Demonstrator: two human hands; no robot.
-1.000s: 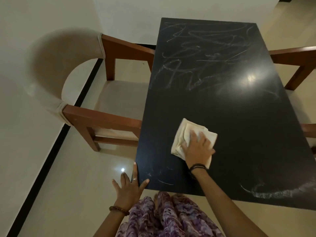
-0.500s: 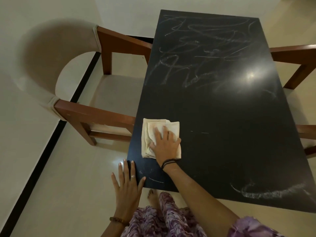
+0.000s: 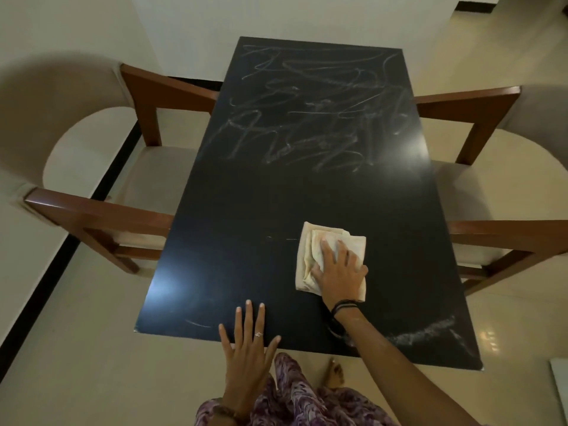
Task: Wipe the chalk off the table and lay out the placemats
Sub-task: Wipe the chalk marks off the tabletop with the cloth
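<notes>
The right hand (image 3: 339,272) presses flat, fingers spread, on the folded cloth (image 3: 325,256) on the black worktop (image 3: 246,210). The left hand (image 3: 249,339) rests open-fingered on the near edge. Chalk scribbles (image 3: 313,118) cover the far half.

the right hand (image 3: 339,272) covers the near part of the cloth (image 3: 325,256) on the table (image 3: 276,210) — its folds there stay unseen. right of the table, a pale object (image 3: 560,385) is cut by the edge — unidentifiable.
</notes>
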